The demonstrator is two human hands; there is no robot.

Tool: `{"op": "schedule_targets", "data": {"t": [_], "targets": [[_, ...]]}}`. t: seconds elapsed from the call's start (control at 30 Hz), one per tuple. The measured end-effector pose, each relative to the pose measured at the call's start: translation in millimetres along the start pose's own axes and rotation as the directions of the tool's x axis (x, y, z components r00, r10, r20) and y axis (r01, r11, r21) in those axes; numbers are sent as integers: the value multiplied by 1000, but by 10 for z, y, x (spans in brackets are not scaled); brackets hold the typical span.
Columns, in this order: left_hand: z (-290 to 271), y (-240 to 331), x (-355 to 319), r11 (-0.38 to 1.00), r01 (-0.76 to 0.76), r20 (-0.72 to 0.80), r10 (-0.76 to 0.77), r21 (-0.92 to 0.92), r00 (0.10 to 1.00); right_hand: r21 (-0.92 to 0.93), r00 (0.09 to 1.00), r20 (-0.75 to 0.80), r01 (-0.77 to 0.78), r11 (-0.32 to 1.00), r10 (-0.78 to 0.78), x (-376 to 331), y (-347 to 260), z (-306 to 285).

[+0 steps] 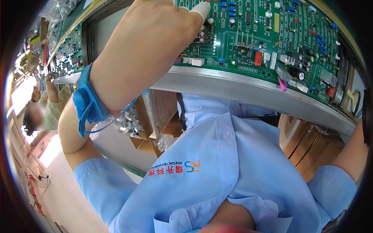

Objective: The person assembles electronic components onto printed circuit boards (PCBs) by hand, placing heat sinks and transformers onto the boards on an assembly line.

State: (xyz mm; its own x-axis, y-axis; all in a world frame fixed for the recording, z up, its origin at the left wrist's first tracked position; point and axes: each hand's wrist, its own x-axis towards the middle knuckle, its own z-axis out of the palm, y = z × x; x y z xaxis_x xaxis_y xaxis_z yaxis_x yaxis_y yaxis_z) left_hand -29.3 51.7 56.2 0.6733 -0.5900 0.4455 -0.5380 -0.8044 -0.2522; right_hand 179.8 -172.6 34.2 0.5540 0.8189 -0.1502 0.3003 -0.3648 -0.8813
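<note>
My left hand (pixel 163 31) reaches over a green circuit board (pixel 227 48) crowded with small parts. Its fingers look curled, with pale finger cots on at least one tip (pixel 202 8); the upper edge cuts the rest off, and what they hold, if anything, is hidden. That tip is at the board, beside small round capacitors (pixel 210 21). Around the left wrist sits a blue strap (pixel 87 101) with a thin blue cord (pixel 112 121). On the right, only my forearm (pixel 358 155) shows; the right hand is outside the picture.
A metal rail (pixel 233 87) runs along the board's near edge. Another populated board (pixel 70 54) lies at the far left, near a co-worker (pixel 50 110). Clear plastic bags (pixel 58 9) are at the upper left. Cardboard (pixel 318 151) stands below the rail on the right.
</note>
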Motion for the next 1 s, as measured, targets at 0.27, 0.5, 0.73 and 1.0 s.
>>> {"op": "schedule_targets", "data": {"t": [0.27, 0.5, 0.73, 1.0], "targets": [[-247, 118, 574, 965, 231, 916, -199, 122, 348, 53, 996, 88, -11, 999, 6, -151, -192, 136], [-516, -80, 241, 881, 470, 555, -419, 58, 718, 17, 995, 102, 3, 1000, -4, -260, -505, -12], [-562, -277, -61, 639, 758, 161, -741, -129, 652, 280, 934, 357, -134, 951, 27, -255, -737, 668], [18, -470, -543, 552, 676, -82, -800, -488, 594, 104, 972, 233, 5, 995, -29, -286, -799, 1033]]}}
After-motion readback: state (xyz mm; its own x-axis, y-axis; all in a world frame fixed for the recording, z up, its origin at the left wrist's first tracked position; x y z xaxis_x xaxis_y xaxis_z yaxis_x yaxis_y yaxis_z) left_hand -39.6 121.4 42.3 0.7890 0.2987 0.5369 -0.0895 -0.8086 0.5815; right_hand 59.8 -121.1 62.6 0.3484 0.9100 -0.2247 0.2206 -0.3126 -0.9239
